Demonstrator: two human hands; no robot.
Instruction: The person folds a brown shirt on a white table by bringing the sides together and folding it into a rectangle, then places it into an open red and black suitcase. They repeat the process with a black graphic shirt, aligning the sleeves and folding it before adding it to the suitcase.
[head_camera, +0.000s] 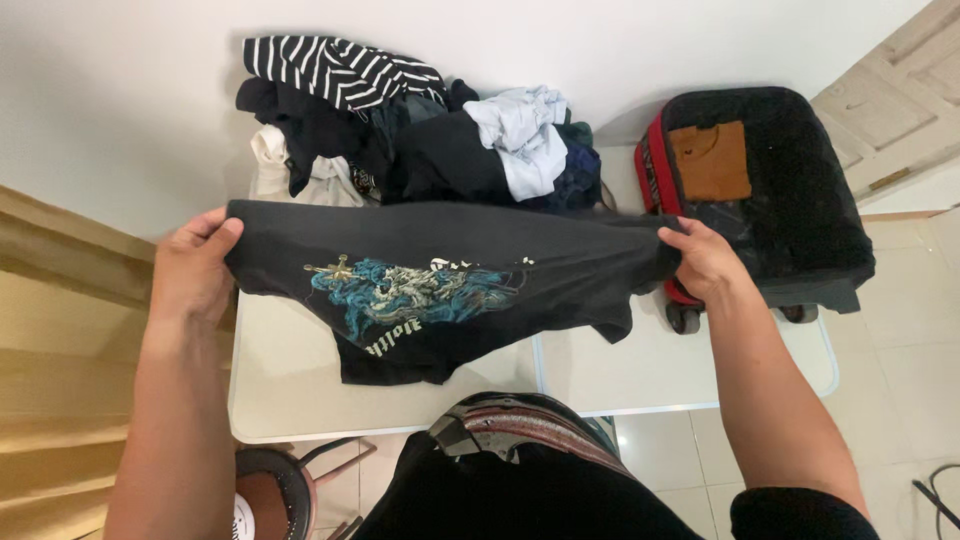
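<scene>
A black T-shirt (440, 275) with a blue-and-cream print is held stretched above the white table (300, 390), gripped at 9 o'clock by the left hand (195, 270) and at 3 o'clock by the right hand (705, 262), whose fingertips are hidden in cloth. At 12 o'clock a clothes pile (410, 130) is heaped; at 2 o'clock an open suitcase (800, 200) holds an orange garment (712, 160).

A white desk (300, 390) stands against a plain white wall (120, 100) in an evenly lit room. Glossy pale floor tiles (900, 350) spread to the right, where a panelled light-wood door (900, 100) shows in the corner. Pale wood furniture (50, 330) runs along the left edge, a round stool (275, 490) sits below the desk, and a dark cable (940, 495) lies on the tiles.
</scene>
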